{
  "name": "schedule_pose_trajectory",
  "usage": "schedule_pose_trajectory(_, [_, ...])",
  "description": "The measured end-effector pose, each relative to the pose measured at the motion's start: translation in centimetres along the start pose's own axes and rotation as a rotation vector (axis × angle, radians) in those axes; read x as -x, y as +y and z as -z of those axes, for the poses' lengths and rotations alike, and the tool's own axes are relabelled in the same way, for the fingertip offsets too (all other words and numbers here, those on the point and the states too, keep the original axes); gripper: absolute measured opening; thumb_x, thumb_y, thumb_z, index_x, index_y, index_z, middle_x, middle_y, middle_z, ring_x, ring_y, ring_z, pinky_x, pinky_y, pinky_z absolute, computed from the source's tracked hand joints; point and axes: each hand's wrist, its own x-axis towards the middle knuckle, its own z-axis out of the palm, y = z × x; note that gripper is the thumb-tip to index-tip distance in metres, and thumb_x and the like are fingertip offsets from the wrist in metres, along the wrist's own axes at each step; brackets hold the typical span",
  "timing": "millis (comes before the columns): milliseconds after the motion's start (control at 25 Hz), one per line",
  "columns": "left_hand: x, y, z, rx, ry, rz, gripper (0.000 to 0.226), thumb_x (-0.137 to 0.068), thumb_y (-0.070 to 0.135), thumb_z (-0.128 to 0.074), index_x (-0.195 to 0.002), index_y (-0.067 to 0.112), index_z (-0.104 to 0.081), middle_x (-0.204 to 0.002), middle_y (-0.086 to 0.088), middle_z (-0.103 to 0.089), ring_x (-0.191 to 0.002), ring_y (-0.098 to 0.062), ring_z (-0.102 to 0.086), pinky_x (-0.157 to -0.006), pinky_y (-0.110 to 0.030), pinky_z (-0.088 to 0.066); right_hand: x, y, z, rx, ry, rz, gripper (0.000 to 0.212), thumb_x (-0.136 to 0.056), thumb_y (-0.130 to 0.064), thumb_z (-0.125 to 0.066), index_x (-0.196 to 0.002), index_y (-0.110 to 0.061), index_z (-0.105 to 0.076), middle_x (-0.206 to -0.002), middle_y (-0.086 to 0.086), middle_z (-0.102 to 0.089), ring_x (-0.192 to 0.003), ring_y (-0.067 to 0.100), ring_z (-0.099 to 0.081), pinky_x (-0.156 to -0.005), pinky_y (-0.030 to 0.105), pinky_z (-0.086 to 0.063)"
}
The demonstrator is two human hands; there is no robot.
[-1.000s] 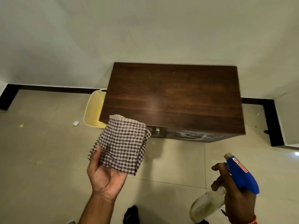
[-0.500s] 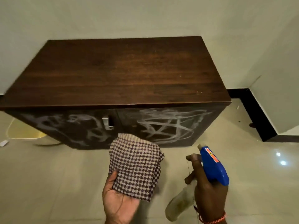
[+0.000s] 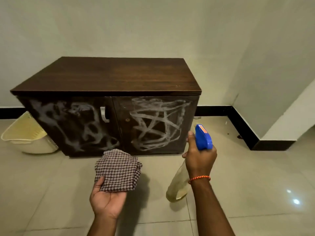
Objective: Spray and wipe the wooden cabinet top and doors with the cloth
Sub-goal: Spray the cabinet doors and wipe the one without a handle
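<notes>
A low dark wooden cabinet [image 3: 109,77] stands against the wall. Both its doors carry white scribbled smears: the left door [image 3: 71,125] and the right door [image 3: 156,123]. A metal handle [image 3: 104,114] sits on the left door. My left hand [image 3: 106,201], palm up, holds a folded brown-checked cloth [image 3: 118,170] in front of the cabinet's base, thumb on the cloth's near edge. My right hand [image 3: 200,157] grips a spray bottle [image 3: 202,137] with a blue head, its pale body hanging below, nozzle facing the right door.
A cream plastic basket [image 3: 25,137] lies tipped on the floor at the cabinet's left. A wall with black skirting [image 3: 245,132] juts out on the right. Beige floor tiles [image 3: 255,193] spread around me.
The view has dropped lower and pulled back, so the cabinet's doors now face me fully. Both hands keep their hold; the spray bottle has risen nearer the right door.
</notes>
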Motion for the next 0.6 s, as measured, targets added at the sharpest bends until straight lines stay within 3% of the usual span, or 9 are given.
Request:
schedule_pose_trajectory(120, [-0.3, 1.3, -0.9, 0.085, 0.047, -0.072, 0.133, -0.015, 0.010, -0.097, -0.141, 0.012, -0.057, -0.133, -0.017, -0.067, -0.126, -0.037, -0.059, -0.093, -0.051, -0.048, -1.0, -0.3, 0.3, -0.024, 0.003, -0.044, 0.036, -0.088, -0.033, -0.071, -0.086, 0.002, -0.064, -0.081, 0.022, -0.070, -0.057, 0.045, -0.063, -0.040, 0.017, -0.045])
schedule_pose_trajectory(240, [-0.6, 1.9, -1.3, 0.043, 0.034, -0.073, 0.125, -0.020, 0.013, -0.095, -0.140, 0.012, -0.058, -0.135, -0.016, -0.066, -0.127, -0.037, -0.058, -0.097, -0.052, -0.046, -1.3, 0.0, -1.1, 0.008, 0.013, 0.002, 0.036, -0.088, -0.035, -0.072, -0.084, 0.000, -0.063, -0.076, 0.024, -0.067, -0.050, 0.038, -0.060, -0.041, 0.028, -0.051])
schedule_pose_trajectory(360, [-1.2, 2.3, -0.4, 0.019, 0.028, -0.099, 0.114, -0.025, 0.014, -0.091, -0.135, 0.012, -0.061, -0.130, -0.015, -0.069, -0.124, -0.036, -0.061, -0.094, -0.051, -0.048, -1.1, 1.0, -2.6, 0.063, 0.008, 0.057, 0.035, -0.087, -0.037, -0.072, -0.076, -0.007, -0.061, -0.068, 0.023, -0.063, -0.055, 0.042, -0.062, -0.052, 0.044, -0.056])
schedule_pose_trajectory(440, [-1.9, 2.4, -0.2, 0.018, 0.040, -0.117, 0.106, -0.027, 0.014, -0.089, -0.130, 0.011, -0.064, -0.127, -0.015, -0.071, -0.122, -0.034, -0.062, -0.091, -0.052, -0.049, -1.5, 1.5, -2.8, 0.074, 0.017, 0.041, 0.033, -0.087, -0.038, -0.072, -0.077, -0.009, -0.061, -0.068, 0.022, -0.062, -0.058, 0.044, -0.062, -0.053, 0.042, -0.057])
schedule_pose_trajectory(520, [-2.1, 2.1, -0.3, 0.020, 0.039, -0.123, 0.099, -0.030, 0.014, -0.086, -0.127, 0.011, -0.065, -0.123, -0.015, -0.072, -0.120, -0.034, -0.064, -0.089, -0.053, -0.049, -2.0, 1.7, -2.4, 0.066, 0.030, 0.030, 0.031, -0.088, -0.035, -0.071, -0.079, -0.008, -0.061, -0.065, 0.018, -0.061, -0.058, 0.042, -0.063, -0.048, 0.031, -0.055])
schedule_pose_trajectory(600, [-2.2, 1.7, -0.4, 0.014, 0.032, -0.114, 0.095, -0.033, 0.015, -0.083, -0.126, 0.011, -0.066, -0.122, -0.014, -0.073, -0.118, -0.033, -0.065, -0.089, -0.052, -0.049, -2.4, 1.9, -2.1, 0.075, 0.042, 0.049, 0.029, -0.089, -0.034, -0.071, -0.075, -0.012, -0.058, -0.060, 0.009, -0.055, -0.057, 0.041, -0.063, -0.048, 0.031, -0.056])
